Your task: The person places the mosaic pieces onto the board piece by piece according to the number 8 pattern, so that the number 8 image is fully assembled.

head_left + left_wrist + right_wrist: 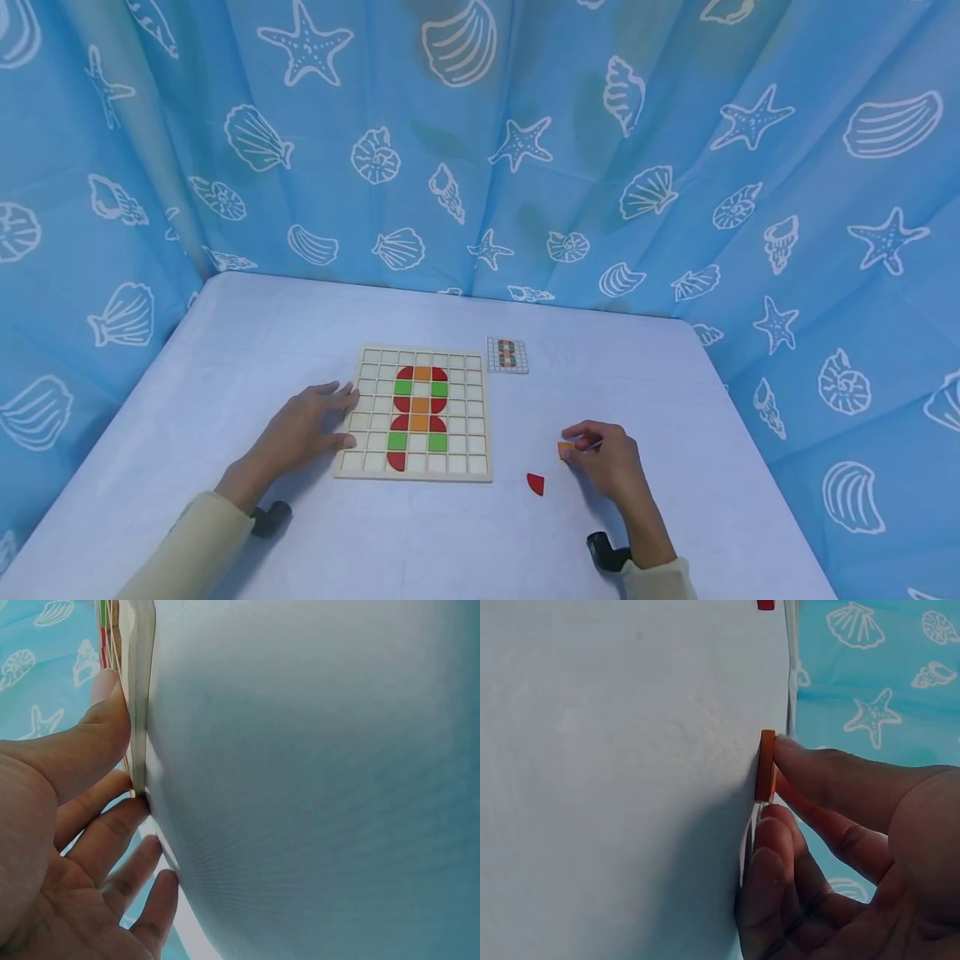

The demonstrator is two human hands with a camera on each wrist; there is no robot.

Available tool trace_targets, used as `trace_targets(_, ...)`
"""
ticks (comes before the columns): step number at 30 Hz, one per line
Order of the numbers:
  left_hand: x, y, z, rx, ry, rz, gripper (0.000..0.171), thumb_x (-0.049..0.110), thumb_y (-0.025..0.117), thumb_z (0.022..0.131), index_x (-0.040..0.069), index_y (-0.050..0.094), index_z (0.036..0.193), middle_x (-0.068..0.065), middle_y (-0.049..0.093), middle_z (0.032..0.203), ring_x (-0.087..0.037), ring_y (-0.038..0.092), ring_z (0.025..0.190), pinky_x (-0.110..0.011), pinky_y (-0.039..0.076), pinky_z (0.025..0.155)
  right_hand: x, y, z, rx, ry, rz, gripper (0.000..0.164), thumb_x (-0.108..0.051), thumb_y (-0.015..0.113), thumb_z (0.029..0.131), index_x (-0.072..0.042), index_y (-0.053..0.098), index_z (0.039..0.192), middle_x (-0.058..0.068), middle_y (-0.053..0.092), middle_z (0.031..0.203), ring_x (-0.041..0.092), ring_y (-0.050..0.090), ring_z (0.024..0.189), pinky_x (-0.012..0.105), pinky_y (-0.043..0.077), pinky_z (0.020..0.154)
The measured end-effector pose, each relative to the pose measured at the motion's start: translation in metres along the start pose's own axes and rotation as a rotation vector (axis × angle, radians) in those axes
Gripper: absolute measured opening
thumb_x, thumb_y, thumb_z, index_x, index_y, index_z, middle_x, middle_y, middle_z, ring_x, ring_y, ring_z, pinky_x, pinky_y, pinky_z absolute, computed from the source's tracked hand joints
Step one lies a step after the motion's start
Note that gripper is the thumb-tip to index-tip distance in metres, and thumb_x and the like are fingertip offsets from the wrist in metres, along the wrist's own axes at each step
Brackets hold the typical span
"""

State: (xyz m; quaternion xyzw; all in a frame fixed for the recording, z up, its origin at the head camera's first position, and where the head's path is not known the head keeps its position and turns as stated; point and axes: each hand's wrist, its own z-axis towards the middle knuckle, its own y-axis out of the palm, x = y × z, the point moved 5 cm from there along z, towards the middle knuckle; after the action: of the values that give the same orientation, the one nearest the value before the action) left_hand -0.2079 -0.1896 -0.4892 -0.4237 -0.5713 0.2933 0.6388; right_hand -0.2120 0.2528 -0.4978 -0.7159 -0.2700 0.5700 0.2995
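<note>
A wooden grid board (468, 468) carries red quarter-circle tiles, green square tiles and orange square tiles in its middle columns. At its left edge my left hand (303, 429) rests with the fingers spread; the thumb (105, 720) lies on the rim and fingertips touch its side. To the right of the board, my right hand (611, 458) pinches an orange square tile (766, 766) between thumb and finger, low over the white cloth. A loose red quarter-circle tile (536, 484) lies between that hand and the board.
A small pattern card (507, 355) with a coloured grid design lies beyond the board's right back corner. White cloth (300, 333) covers the table, and a blue curtain (420, 150) with shells and starfish hangs behind and at both sides.
</note>
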Motion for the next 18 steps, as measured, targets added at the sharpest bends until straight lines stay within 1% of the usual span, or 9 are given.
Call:
trace_targets(4, 0.0, 0.0, 0.0, -0.007, -0.004, -0.001, 0.079, 0.024, 0.091, 0.084, 0.007, 0.056, 0.153, -0.021, 0.052, 0.161, -0.05, 0.043, 0.151, -0.067, 0.043, 0.118, -0.002, 0.001, 0.0, -0.008, -0.007, -0.026, 0.013, -0.009, 0.084, 0.09, -0.013, 0.078, 0.101, 0.006, 0.065, 0.092, 0.022, 0.058, 0.086, 0.028, 0.05, 0.069)
trace_targets(7, 0.0, -0.001, 0.001, -0.005, 0.0, 0.0, 0.08, 0.024, 0.091, 0.084, 0.007, 0.056, 0.153, -0.02, 0.052, 0.161, -0.05, 0.043, 0.151, -0.067, 0.043, 0.119, -0.005, 0.002, 0.001, -0.014, -0.021, -0.03, 0.014, -0.009, 0.085, 0.09, -0.013, 0.074, 0.098, 0.006, 0.065, 0.091, 0.021, 0.058, 0.085, 0.027, 0.051, 0.069)
trace_targets(10, 0.0, -0.002, 0.002, -0.001, 0.002, 0.001, 0.079, 0.023, 0.091, 0.084, 0.007, 0.056, 0.153, -0.02, 0.052, 0.161, -0.05, 0.043, 0.151, -0.067, 0.043, 0.118, -0.007, 0.004, 0.001, -0.018, -0.04, -0.01, 0.016, -0.009, 0.085, 0.09, -0.013, 0.071, 0.097, 0.005, 0.065, 0.091, 0.021, 0.057, 0.083, 0.026, 0.051, 0.069)
trace_targets(15, 0.0, -0.001, 0.001, -0.008, -0.004, -0.001, 0.079, 0.024, 0.091, 0.084, 0.007, 0.056, 0.153, -0.021, 0.052, 0.161, -0.05, 0.042, 0.152, -0.068, 0.043, 0.118, -0.013, 0.012, 0.0, -0.016, -0.06, 0.096, 0.014, -0.009, 0.087, 0.088, -0.014, 0.075, 0.095, 0.004, 0.069, 0.089, 0.02, 0.058, 0.079, 0.022, 0.051, 0.066)
trace_targets(18, 0.0, 0.0, 0.001, -0.011, -0.009, -0.003, 0.079, 0.025, 0.091, 0.084, 0.008, 0.056, 0.153, -0.02, 0.052, 0.161, -0.05, 0.042, 0.152, -0.067, 0.042, 0.119, -0.023, 0.018, -0.003, -0.01, -0.079, 0.159, 0.013, -0.009, 0.088, 0.087, -0.014, 0.078, 0.094, 0.004, 0.073, 0.091, 0.02, 0.059, 0.079, 0.02, 0.052, 0.065)
